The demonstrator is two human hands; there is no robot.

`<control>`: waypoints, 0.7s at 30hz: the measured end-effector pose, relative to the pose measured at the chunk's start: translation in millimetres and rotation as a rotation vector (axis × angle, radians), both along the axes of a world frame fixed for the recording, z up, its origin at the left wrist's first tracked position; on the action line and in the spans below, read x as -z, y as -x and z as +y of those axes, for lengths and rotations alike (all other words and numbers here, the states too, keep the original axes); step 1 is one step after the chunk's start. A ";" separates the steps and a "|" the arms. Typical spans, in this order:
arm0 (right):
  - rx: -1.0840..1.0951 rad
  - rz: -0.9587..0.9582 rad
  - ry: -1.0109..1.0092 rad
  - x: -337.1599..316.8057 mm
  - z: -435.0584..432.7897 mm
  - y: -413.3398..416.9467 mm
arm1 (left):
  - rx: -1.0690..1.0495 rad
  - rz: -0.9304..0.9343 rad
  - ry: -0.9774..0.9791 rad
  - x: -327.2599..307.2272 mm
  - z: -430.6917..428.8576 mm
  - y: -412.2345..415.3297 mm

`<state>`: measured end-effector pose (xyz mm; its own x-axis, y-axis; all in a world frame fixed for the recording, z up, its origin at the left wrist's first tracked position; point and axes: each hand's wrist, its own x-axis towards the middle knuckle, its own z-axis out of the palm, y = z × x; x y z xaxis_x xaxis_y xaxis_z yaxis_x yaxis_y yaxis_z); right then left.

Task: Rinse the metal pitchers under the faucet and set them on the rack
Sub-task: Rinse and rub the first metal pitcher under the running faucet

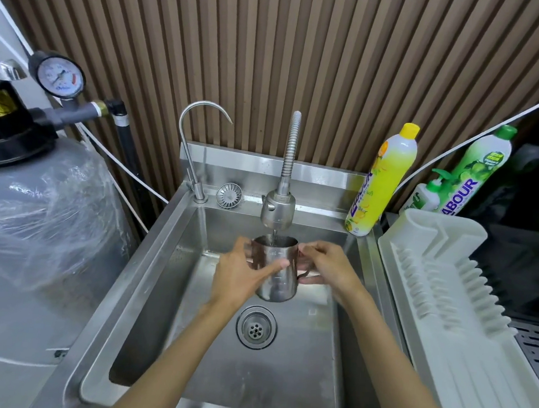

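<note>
A shiny metal pitcher (pixel 277 277) hangs upright over the steel sink (pixel 149 291), directly under the flexible faucet head (pixel 277 209). A thin stream of water runs into its open top. My left hand (pixel 242 271) wraps the pitcher's left side, thumb across the front. My right hand (pixel 327 269) grips the handle on its right side. The white plastic rack (pixel 446 277) stands to the right of the sink with nothing on it.
A thin gooseneck tap (pixel 192 155) and a loose strainer (pixel 229 195) sit at the sink's back edge. Yellow (pixel 383 179) and green (pixel 475 172) detergent bottles stand at the back right. A wrapped grey tank (pixel 40 221) with a pressure gauge (pixel 60 76) fills the left. The drain (pixel 256 327) lies below the pitcher.
</note>
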<state>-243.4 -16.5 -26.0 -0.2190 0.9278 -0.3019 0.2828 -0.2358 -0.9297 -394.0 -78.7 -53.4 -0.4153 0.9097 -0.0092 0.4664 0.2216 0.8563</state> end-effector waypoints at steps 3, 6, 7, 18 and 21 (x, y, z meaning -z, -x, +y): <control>0.017 -0.294 -0.190 -12.4 1.4 0.2 | -0.017 -0.343 0.031 14.8 5.4 -7.7; 0.001 -0.471 -0.366 -21.9 -3.1 2.7 | -0.006 -0.581 0.038 22.3 11.8 -15.0; 0.004 -0.485 -0.400 -24.1 -3.9 2.4 | 0.000 -0.629 0.022 22.3 14.7 -16.7; -0.032 0.003 -0.428 -2.6 6.6 3.9 | -0.038 -0.679 -0.247 10.8 43.0 -8.0; -0.026 0.144 -0.295 15.1 10.0 5.0 | -0.036 -0.505 -0.353 10.0 39.8 -2.4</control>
